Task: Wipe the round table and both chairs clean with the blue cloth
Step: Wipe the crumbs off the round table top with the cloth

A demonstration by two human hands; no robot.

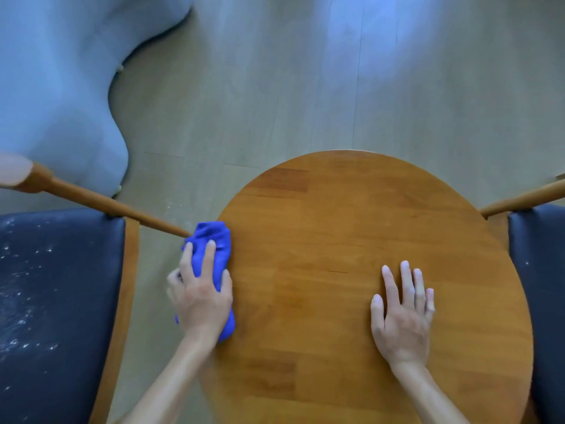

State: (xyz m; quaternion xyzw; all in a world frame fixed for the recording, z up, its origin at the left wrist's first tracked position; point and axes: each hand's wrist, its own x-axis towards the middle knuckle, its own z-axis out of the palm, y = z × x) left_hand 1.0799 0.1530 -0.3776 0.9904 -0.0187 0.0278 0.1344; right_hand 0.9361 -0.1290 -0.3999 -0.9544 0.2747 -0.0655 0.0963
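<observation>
A round wooden table (336, 209) fills the lower middle of the head view. At its left edge lies the bunched blue cloth (214, 240), partly hanging over the rim. My left hand (200, 296) lies on top of the cloth, fingers spread over it and curled round its sides. My right hand (402, 313) rests flat on the tabletop with straight fingers, holding nothing. To the left stands a chair with a dark seat (55, 301) speckled with white crumbs. A second chair's dark seat (541, 286) shows at the right edge.
The left chair's wooden armrest (101, 200) slants toward the cloth and nearly touches it. A pale grey sofa (55, 87) fills the upper left. Light wood-plank floor (305, 87) lies beyond the table. The right chair's armrest (526, 198) meets the table's right rim.
</observation>
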